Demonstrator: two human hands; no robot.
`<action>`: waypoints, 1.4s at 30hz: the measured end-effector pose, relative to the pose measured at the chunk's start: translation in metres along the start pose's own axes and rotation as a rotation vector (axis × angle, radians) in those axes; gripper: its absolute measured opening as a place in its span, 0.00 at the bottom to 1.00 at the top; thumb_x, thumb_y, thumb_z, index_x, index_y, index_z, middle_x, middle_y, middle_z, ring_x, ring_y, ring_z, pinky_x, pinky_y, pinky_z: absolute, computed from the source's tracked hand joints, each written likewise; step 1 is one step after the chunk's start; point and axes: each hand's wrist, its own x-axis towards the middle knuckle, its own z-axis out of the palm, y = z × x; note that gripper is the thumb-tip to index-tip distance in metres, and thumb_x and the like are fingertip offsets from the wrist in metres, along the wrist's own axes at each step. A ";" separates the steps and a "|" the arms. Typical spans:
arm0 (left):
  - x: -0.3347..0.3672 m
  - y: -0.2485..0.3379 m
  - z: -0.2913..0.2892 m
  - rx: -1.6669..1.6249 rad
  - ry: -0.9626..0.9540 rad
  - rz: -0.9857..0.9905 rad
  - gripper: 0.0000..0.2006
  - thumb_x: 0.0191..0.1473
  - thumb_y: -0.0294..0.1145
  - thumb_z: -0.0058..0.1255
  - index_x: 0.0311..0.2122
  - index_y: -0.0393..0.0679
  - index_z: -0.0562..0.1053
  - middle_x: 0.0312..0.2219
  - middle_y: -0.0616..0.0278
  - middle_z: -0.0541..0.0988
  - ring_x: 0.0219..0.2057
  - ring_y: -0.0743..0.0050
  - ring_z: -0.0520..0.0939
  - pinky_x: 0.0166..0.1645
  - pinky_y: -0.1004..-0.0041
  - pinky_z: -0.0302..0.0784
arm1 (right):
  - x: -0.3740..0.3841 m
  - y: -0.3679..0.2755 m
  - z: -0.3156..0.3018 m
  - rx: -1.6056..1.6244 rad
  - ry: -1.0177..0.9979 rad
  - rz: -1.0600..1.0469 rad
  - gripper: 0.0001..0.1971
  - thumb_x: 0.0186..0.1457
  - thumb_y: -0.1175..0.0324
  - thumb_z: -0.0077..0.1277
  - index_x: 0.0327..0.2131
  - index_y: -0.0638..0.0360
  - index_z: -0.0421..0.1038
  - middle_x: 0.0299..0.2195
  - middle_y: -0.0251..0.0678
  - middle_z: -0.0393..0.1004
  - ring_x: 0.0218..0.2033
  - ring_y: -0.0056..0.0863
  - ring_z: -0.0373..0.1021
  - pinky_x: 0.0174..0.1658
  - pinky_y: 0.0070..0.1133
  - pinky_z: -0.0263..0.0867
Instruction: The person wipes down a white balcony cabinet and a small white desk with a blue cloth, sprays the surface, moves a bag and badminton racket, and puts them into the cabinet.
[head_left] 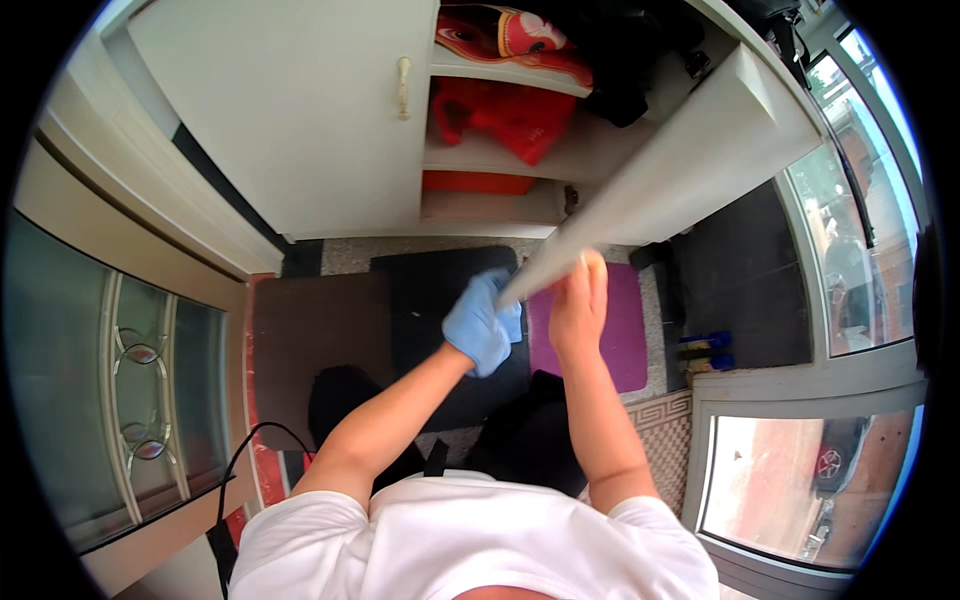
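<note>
A blue glove covers my left hand. That hand is closed round the lower free edge of a white cabinet door, with blue showing on both sides of the edge. The door is swung out toward me and partly blurred. My bare right hand is held up along the door's right side, its fingers stretched out and close to the panel. Whether its palm touches the door cannot be made out.
Red bags and dark items fill the shelves of the white cabinet, whose left door is closed. Brown, black and purple mats lie on the floor. A glazed door stands left, windows right.
</note>
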 end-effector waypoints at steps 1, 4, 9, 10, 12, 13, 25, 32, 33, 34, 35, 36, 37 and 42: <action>0.006 0.004 -0.041 0.097 -0.011 0.029 0.01 0.43 0.27 0.43 0.24 0.43 0.66 0.21 0.61 0.67 0.25 0.66 0.71 0.32 0.73 0.67 | 0.013 0.012 0.011 0.012 -0.056 -0.034 0.09 0.59 0.64 0.40 0.35 0.61 0.63 0.29 0.32 0.67 0.33 0.19 0.63 0.40 0.18 0.59; 0.019 0.009 -0.127 0.312 -0.005 0.011 0.02 0.42 0.26 0.43 0.22 0.46 0.64 0.19 0.68 0.64 0.24 0.71 0.69 0.30 0.77 0.66 | 0.041 0.020 0.042 0.276 -0.164 -0.010 0.18 0.60 0.59 0.39 0.47 0.63 0.60 0.43 0.37 0.64 0.49 0.31 0.61 0.56 0.31 0.53; 0.007 -0.039 -0.166 -0.966 0.284 -0.026 0.04 0.44 0.27 0.46 0.28 0.42 0.66 0.23 0.68 0.70 0.27 0.76 0.72 0.33 0.81 0.68 | 0.033 0.014 0.062 0.284 -0.156 0.030 0.24 0.59 0.59 0.40 0.55 0.60 0.53 0.54 0.39 0.57 0.56 0.33 0.54 0.54 0.32 0.56; 0.005 -0.044 -0.174 -1.271 0.272 -0.035 0.05 0.44 0.26 0.47 0.29 0.40 0.67 0.24 0.66 0.72 0.27 0.77 0.73 0.32 0.82 0.69 | 0.026 0.023 0.055 0.210 -0.190 0.044 0.26 0.57 0.60 0.43 0.56 0.60 0.52 0.55 0.39 0.55 0.57 0.33 0.53 0.54 0.31 0.55; 0.005 -0.058 -0.186 -0.795 0.237 0.121 0.10 0.48 0.30 0.44 0.35 0.38 0.67 0.29 0.61 0.74 0.31 0.73 0.75 0.35 0.76 0.71 | 0.010 0.040 0.047 0.139 -0.228 0.057 0.28 0.56 0.61 0.45 0.57 0.59 0.51 0.56 0.39 0.54 0.58 0.33 0.52 0.54 0.31 0.55; 0.005 -0.068 -0.191 -0.705 0.218 0.161 0.13 0.50 0.33 0.42 0.38 0.36 0.67 0.32 0.58 0.74 0.32 0.70 0.76 0.37 0.73 0.73 | 0.002 0.050 0.045 0.050 -0.276 0.112 0.30 0.53 0.63 0.49 0.57 0.60 0.50 0.57 0.40 0.53 0.58 0.34 0.51 0.55 0.31 0.55; 0.011 -0.052 -0.206 -2.076 0.187 0.201 0.30 0.59 0.53 0.25 0.55 0.36 0.57 0.52 0.52 0.63 0.53 0.59 0.65 0.58 0.64 0.58 | -0.037 0.148 0.066 -0.321 -0.615 0.011 0.40 0.40 0.65 0.61 0.57 0.61 0.52 0.56 0.54 0.53 0.59 0.45 0.48 0.59 0.33 0.49; 0.019 -0.029 -0.237 -1.477 0.520 -0.073 0.30 0.60 0.52 0.25 0.55 0.35 0.57 0.52 0.51 0.63 0.53 0.58 0.64 0.58 0.64 0.58 | -0.039 0.114 0.047 0.331 -0.542 0.706 0.12 0.54 0.63 0.46 0.38 0.59 0.69 0.35 0.30 0.72 0.37 0.18 0.66 0.43 0.20 0.61; 0.021 -0.025 -0.242 -1.428 0.621 -0.104 0.30 0.60 0.52 0.24 0.55 0.35 0.57 0.52 0.50 0.63 0.53 0.58 0.64 0.59 0.64 0.57 | -0.031 0.091 0.040 0.476 -0.504 0.717 0.15 0.53 0.62 0.45 0.40 0.61 0.67 0.38 0.34 0.71 0.41 0.24 0.67 0.48 0.25 0.59; 0.022 -0.022 -0.245 -1.380 0.713 -0.137 0.30 0.60 0.52 0.23 0.55 0.35 0.57 0.52 0.50 0.63 0.54 0.58 0.64 0.59 0.64 0.57 | -0.023 0.093 0.027 0.332 -0.472 0.709 0.17 0.53 0.59 0.44 0.40 0.62 0.66 0.40 0.36 0.71 0.44 0.27 0.66 0.49 0.26 0.58; 0.020 -0.048 -0.249 -1.700 0.461 0.186 0.30 0.60 0.52 0.22 0.55 0.35 0.57 0.52 0.50 0.63 0.54 0.57 0.64 0.59 0.64 0.57 | -0.016 0.093 0.013 0.417 -0.415 0.676 0.19 0.54 0.59 0.42 0.43 0.62 0.66 0.43 0.38 0.70 0.46 0.30 0.65 0.51 0.27 0.57; 0.012 -0.073 -0.262 -1.953 0.114 0.414 0.30 0.60 0.52 0.22 0.55 0.34 0.56 0.52 0.50 0.63 0.54 0.57 0.64 0.59 0.64 0.57 | -0.009 0.075 0.007 0.635 -0.377 0.656 0.21 0.56 0.58 0.38 0.47 0.63 0.64 0.47 0.40 0.68 0.51 0.33 0.62 0.54 0.30 0.56; 0.010 -0.076 -0.269 -1.849 0.297 0.235 0.32 0.58 0.56 0.24 0.56 0.36 0.56 0.54 0.52 0.61 0.55 0.57 0.62 0.60 0.63 0.54 | 0.000 0.056 -0.002 0.790 -0.361 0.584 0.22 0.57 0.56 0.36 0.49 0.63 0.62 0.49 0.41 0.66 0.53 0.35 0.61 0.55 0.32 0.55; 0.011 -0.075 -0.187 -1.112 0.263 -0.146 0.24 0.55 0.43 0.43 0.52 0.38 0.59 0.47 0.56 0.67 0.52 0.61 0.65 0.58 0.68 0.57 | -0.014 0.041 0.016 1.127 -0.318 0.671 0.29 0.57 0.45 0.34 0.53 0.58 0.58 0.54 0.40 0.61 0.56 0.37 0.57 0.57 0.36 0.53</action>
